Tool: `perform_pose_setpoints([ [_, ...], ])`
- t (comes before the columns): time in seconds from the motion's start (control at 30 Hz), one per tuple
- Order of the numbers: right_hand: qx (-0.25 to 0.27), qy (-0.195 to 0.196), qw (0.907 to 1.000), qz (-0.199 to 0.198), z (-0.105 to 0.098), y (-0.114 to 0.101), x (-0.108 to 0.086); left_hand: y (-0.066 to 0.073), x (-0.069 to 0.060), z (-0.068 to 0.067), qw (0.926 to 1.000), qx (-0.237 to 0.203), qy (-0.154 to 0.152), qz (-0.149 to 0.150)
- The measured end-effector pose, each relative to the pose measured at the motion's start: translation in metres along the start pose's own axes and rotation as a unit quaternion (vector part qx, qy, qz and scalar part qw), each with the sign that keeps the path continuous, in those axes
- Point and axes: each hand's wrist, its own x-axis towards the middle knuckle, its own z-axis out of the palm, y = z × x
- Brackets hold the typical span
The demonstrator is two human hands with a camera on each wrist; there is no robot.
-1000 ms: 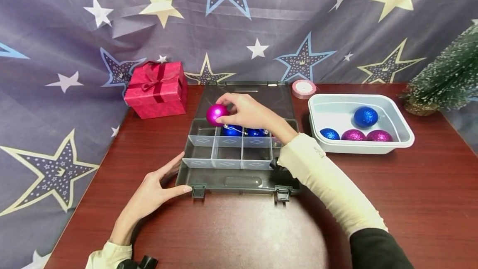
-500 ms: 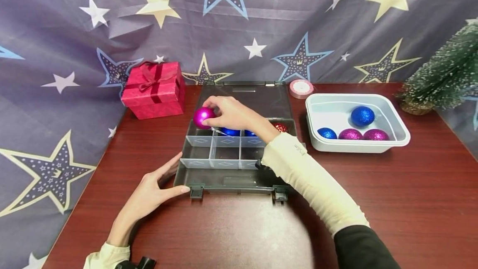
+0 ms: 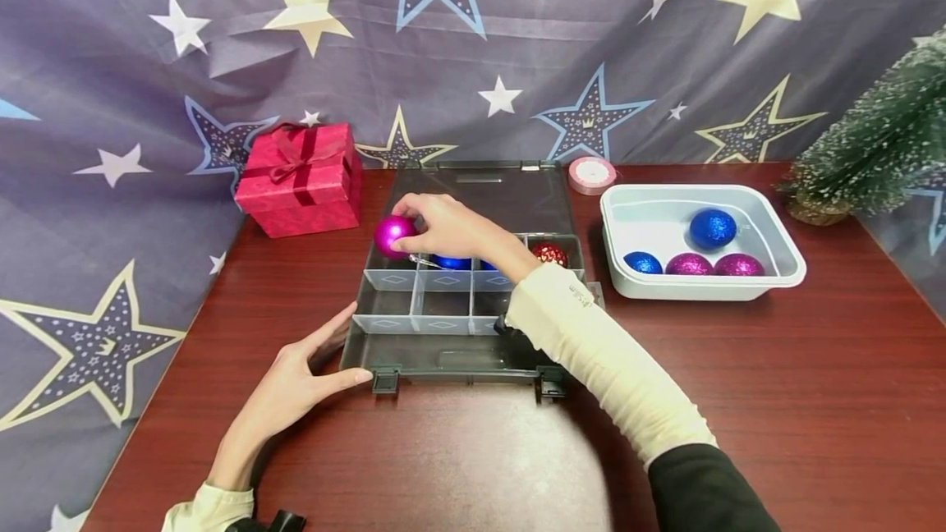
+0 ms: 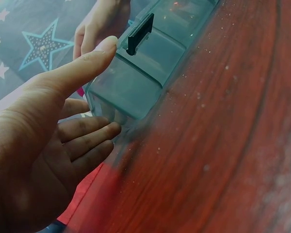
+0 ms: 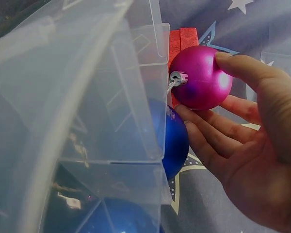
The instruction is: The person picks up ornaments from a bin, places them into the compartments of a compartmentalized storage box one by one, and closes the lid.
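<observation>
My right hand [image 3: 452, 227] pinches a shiny magenta Christmas ball [image 3: 390, 238] between thumb and fingers, over the back-left compartment of a dark, clear divided box [image 3: 421, 351]. The right wrist view shows the silver cap and string of the magenta ball [image 5: 203, 80]. Right beside it, a blue ball [image 5: 177, 143] sits in the neighbouring compartment, with my fingers close against it. A red glittery ball [image 3: 549, 254] lies in the back-right compartment. My left hand [image 3: 291, 388] rests at the box's front-left corner, fingers extended along the side and thumb near a latch [image 4: 139, 35].
A white tub [image 3: 794, 265] of blue and magenta glitter balls stands to the right. Behind the box are a pink ribbon roll [image 3: 591, 175] and its raised lid [image 3: 510, 195]. A red gift box [image 3: 296, 183] is at back left, a small frosted tree [image 3: 872, 146] at far right.
My right hand has carried the magenta ball left and slightly down, from above the divider to the back-left compartment. The red ball has come into view. My left hand stays at the corner.
</observation>
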Motion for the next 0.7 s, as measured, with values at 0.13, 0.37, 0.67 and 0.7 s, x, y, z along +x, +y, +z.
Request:
perform_pose_setpoints([
  [0.13, -0.001, -0.006, 1.0000, 0.002, 0.000, 0.000, 0.000, 0.000, 0.000, 0.000, 1.0000, 0.005, 0.001, 0.001],
  [0.37, -0.015, -0.022, 0.9995, 0.015, -0.001, 0.000, -0.002, -0.001, -0.001, 0.000, 1.0000, 0.007, 0.001, 0.001],
  [0.67, -0.029, -0.025, 0.9990, 0.023, -0.023, 0.010, -0.020, -0.001, -0.001, 0.000, 0.9999, 0.002, 0.004, 0.009],
  [0.7, -0.030, -0.023, 0.9990, 0.024, -0.027, 0.012, -0.023, -0.001, -0.001, 0.000, 0.9999, 0.002, 0.004, 0.010],
])
